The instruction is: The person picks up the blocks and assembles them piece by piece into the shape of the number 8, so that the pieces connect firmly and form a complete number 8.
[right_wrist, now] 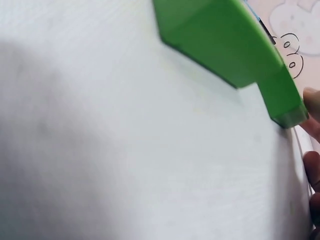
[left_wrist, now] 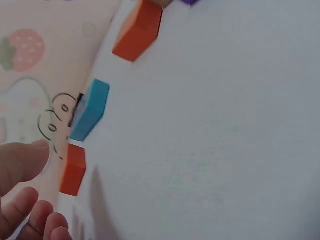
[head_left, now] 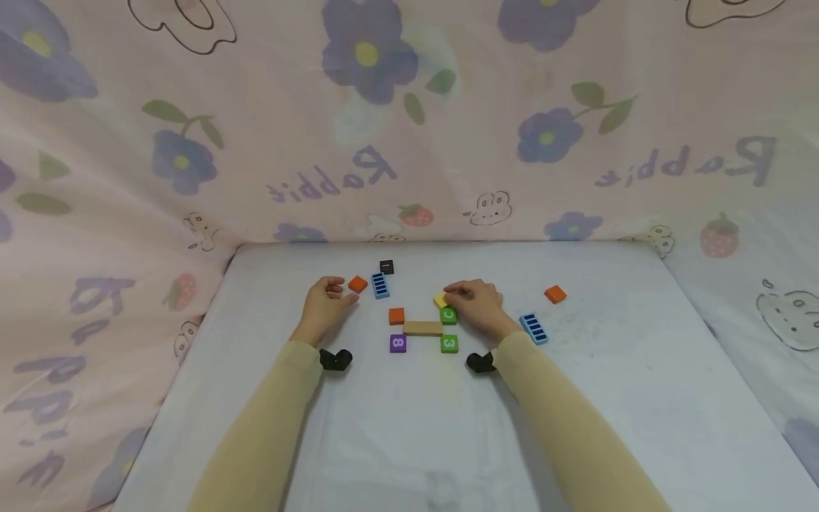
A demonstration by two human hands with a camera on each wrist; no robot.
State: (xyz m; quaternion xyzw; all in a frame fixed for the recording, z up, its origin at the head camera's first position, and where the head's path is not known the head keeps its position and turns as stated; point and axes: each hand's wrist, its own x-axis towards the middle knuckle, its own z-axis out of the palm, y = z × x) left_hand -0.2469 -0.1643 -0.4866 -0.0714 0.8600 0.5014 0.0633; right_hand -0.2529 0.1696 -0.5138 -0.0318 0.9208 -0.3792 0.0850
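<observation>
My right hand pinches a yellow block at its fingertips, just behind a green block marked C. In the right wrist view the yellow block is hidden, and the thumb shows beside the farther green block. Loosely bent, my left hand holds nothing; its thumb and fingers stand apart, close to an orange block. That block appears beyond the fingertips in the left wrist view. Between the hands, a wooden plank lies among corner blocks: orange, purple 8, green 3.
Behind the plank lie a blue block with dark bars and a black block. Right of the right hand are another barred blue block and an orange block. Patterned cloth rises behind the white tabletop.
</observation>
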